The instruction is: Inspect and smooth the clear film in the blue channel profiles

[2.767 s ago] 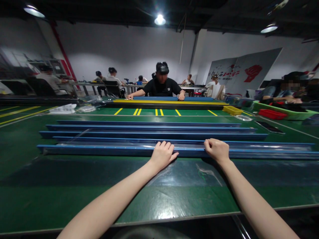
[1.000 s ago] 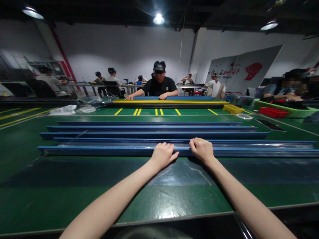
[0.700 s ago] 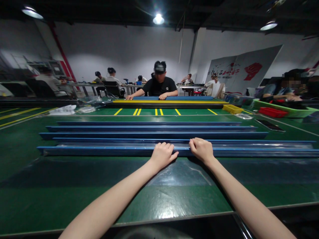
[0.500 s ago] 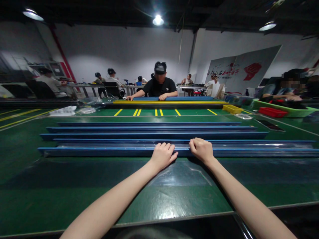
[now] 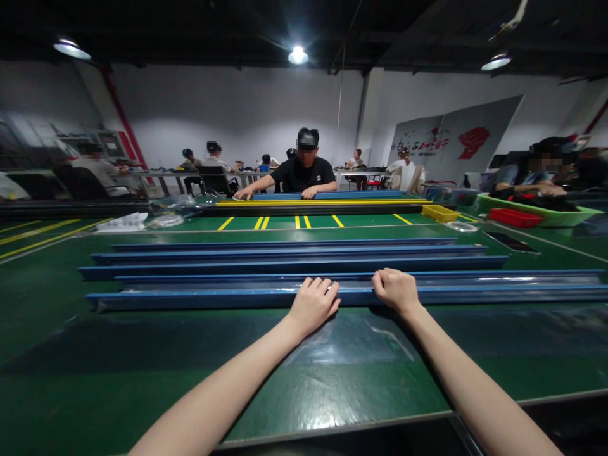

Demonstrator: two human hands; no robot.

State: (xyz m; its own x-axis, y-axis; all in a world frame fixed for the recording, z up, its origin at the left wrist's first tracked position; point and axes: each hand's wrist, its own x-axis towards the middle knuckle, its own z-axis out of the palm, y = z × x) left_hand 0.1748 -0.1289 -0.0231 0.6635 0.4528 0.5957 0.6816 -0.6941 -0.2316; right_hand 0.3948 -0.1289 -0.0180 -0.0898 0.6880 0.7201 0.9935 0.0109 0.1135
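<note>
Several long blue channel rails lie side by side across the green table [image 5: 142,380]. The nearest blue rail [image 5: 190,297] runs the full width in front of me. My left hand [image 5: 313,304] rests on its near edge with fingers curled over the top. My right hand [image 5: 396,290] grips the same rail a little to the right, fingers hooked over the edge. A clear strip [image 5: 498,279] lies along the rail's inside, glinting toward the right end.
More blue rails [image 5: 285,259] lie behind the nearest one. A person in a black shirt [image 5: 304,174] works at yellow and blue rails [image 5: 323,201] across the table. A yellow tray [image 5: 441,213], a green bin [image 5: 536,214] with a red tray, and plastic wrap [image 5: 128,221] sit farther off.
My right hand slid left along the nearest rail toward my left hand, then back a little to the right. The view tilted upward slightly. My left hand stayed in place.
</note>
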